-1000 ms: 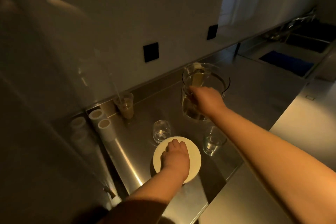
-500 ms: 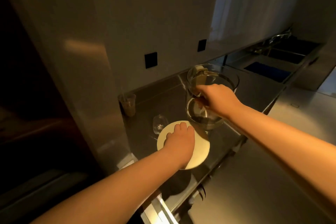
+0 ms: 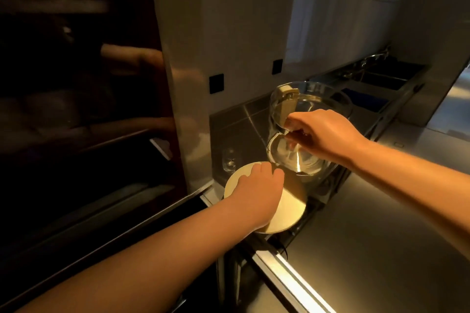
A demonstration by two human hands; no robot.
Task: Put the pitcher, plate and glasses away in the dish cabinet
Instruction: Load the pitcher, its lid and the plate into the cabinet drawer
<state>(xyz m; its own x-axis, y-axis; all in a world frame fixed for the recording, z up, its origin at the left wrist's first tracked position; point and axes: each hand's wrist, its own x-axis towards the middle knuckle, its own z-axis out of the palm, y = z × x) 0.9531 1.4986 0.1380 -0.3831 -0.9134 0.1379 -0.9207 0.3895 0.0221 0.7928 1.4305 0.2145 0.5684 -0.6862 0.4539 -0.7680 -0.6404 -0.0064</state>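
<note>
The right hand (image 3: pixel 323 134) grips the pitcher (image 3: pixel 307 132) by its handle; the left hand (image 3: pixel 256 193) holds the plate (image 3: pixel 290 213). Carrying both into the dark cabinet (image 3: pixel 76 109) likely comes next.

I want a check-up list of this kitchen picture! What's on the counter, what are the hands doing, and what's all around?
Surface: steel counter, shiny and dimly lit.
Job's things: glass pitcher held by its handle; pale round plate under the other hand; one glass stands by the back wall, beside the plate. A second glass cannot be made out.
Clutter: nothing seen.
Hands: right hand grips the pitcher's handle; left hand lies over the plate, its grip underneath hidden.
Cables: nothing seen.
Surroundings: dark open cabinet with shelves to the left; two black wall sockets; sink far back right.
</note>
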